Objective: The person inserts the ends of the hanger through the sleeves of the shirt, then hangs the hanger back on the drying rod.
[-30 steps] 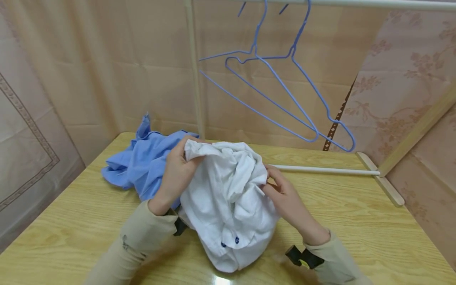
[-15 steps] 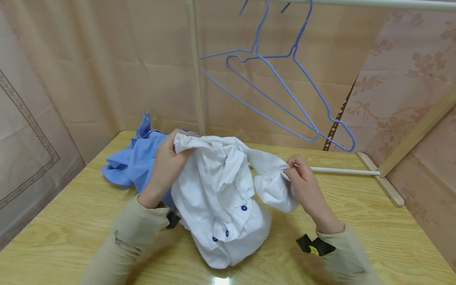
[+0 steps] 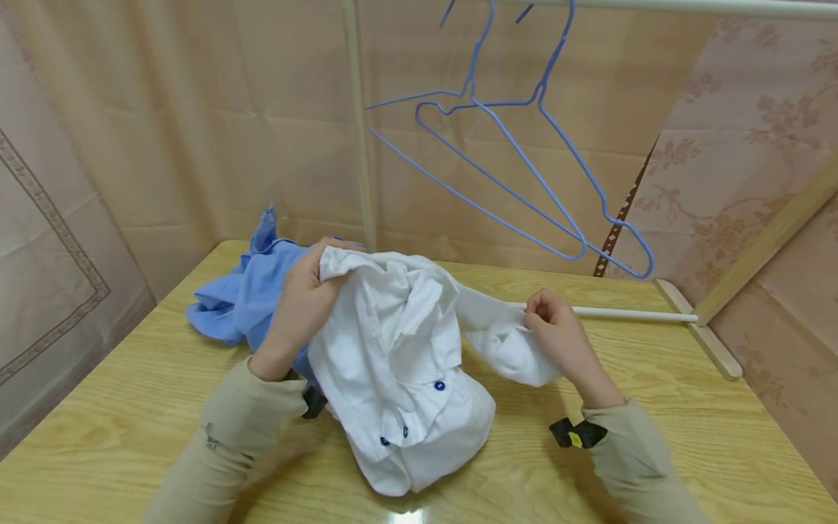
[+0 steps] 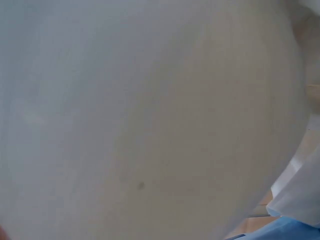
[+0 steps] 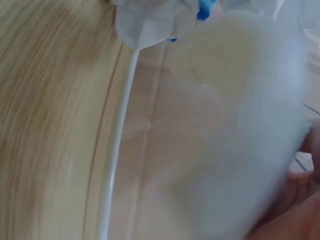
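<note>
A crumpled white button-up shirt [image 3: 419, 349] with dark blue buttons hangs bunched over the table between both hands. My left hand [image 3: 297, 309] grips its upper left edge, thumb on the near side. Out to the right, my right hand [image 3: 564, 346] pinches a stretched-out part of the shirt. White cloth [image 4: 150, 120] fills most of the left wrist view and hides that hand's fingers. In the right wrist view, blurred cloth [image 5: 235, 170] hangs beside the right fingers [image 5: 295, 205]. A rumpled blue garment [image 3: 252, 291] lies behind the left hand.
Two blue wire hangers [image 3: 524, 167] hang from a white rail [image 3: 687, 7] at the back. A white lower bar [image 3: 635, 314] crosses the wooden table [image 3: 687, 407] to a wooden foot [image 3: 700, 331]. Curtains close off the back and sides.
My right hand has moved right, drawing part of the white shirt out sideways. The left hand has shifted slightly left, still gripping the cloth. More buttons have come into sight.
</note>
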{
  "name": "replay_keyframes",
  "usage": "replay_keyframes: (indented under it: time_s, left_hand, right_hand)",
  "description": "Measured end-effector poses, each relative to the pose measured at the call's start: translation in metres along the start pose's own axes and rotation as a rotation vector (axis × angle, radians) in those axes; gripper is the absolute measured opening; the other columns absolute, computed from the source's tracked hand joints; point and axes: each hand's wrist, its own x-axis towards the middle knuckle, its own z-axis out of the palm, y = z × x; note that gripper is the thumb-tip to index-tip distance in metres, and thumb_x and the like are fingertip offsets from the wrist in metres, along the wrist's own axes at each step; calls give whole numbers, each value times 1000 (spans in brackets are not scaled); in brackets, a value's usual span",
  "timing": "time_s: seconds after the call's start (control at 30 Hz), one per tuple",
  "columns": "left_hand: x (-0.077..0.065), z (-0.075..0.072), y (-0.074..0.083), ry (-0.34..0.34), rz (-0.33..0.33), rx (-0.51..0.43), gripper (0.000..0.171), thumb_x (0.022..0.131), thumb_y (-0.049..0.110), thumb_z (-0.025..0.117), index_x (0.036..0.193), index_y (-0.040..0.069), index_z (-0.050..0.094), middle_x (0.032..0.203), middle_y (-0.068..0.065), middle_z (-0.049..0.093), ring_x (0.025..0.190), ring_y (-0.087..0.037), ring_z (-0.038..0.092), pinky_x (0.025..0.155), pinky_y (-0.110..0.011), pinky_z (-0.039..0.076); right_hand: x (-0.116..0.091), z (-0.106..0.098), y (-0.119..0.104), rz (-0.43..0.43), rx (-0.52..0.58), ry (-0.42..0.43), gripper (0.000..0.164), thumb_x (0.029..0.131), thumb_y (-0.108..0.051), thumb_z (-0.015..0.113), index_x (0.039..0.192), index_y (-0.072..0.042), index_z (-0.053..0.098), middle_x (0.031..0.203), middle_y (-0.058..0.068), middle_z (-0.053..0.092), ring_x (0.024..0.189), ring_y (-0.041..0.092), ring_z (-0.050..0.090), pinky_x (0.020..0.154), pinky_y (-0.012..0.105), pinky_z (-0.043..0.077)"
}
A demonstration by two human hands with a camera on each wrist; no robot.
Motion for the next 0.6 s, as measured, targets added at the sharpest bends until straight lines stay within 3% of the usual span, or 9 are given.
replay_keyframes:
  time_s: [0.17, 0.3, 0.43, 0.6]
  left_hand:
    - [0, 4, -15, -7, -22, 12, 15, 82, 16, 55, 96, 11, 58, 99, 1, 58, 95, -9, 50, 80, -30, 39]
    - [-1, 6, -17, -13, -31, 26, 16, 82, 18, 56, 97, 12, 58, 98, 0, 58, 94, -11, 50, 79, -31, 40]
    - [-3, 9, -16, -40, -56, 45, 18, 82, 22, 56, 98, 15, 57, 98, 2, 57, 94, -11, 50, 78, -32, 40]
    - [-5, 13, -14, -84, -48, 52, 17, 81, 24, 57, 97, 19, 57, 98, 6, 58, 95, -9, 50, 80, -31, 39]
  right_hand:
    - [2, 5, 10, 40, -78, -110, 12, 84, -4, 42, 93, -1, 50, 90, 12, 56, 79, 22, 51, 67, 31, 40]
    - [-2, 7, 4, -30, -94, -90, 22, 87, -10, 43, 107, -5, 47, 106, 10, 53, 96, 23, 50, 78, 37, 39]
    - [-13, 13, -18, -260, -25, -55, 32, 86, -17, 49, 117, -8, 44, 114, 4, 49, 101, 21, 47, 80, 36, 39]
    - [-25, 27, -42, -627, -47, -115, 54, 79, -12, 59, 128, -12, 36, 131, 5, 30, 117, 22, 31, 89, 34, 34]
